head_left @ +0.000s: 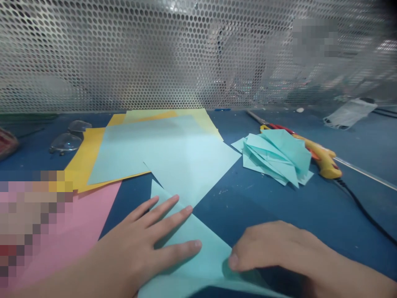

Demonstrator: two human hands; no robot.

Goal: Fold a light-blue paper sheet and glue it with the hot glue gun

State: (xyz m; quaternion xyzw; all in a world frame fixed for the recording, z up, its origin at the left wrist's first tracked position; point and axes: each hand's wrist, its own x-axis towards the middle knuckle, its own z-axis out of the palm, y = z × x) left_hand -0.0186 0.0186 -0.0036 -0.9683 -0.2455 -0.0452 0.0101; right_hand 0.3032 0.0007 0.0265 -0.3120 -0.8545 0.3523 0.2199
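My left hand (pixel 155 236) lies with its fingers spread over a folded turquoise paper sheet (pixel 204 236), holding it flat on the table. At the sheet's right edge, my right hand (pixel 269 248) is closed, the thumb on the paper and the other fingers curled, their tips hidden. Just beyond, a pale blue paper sheet (pixel 192 165) points a corner towards me and touches the folded one. A pile of folded turquoise papers (pixel 276 157) lies further off to the right.
Yellow paper (pixel 89 161) and a pink sheet (pixel 93 211) lie on the left, near eyeglasses (pixel 66 142). Behind the folded pile are scissors (pixel 260 118) and a yellow glue gun (pixel 325 161) with a black cord. A face mask (pixel 350 114) lies before the perforated metal screen (pixel 155 54).
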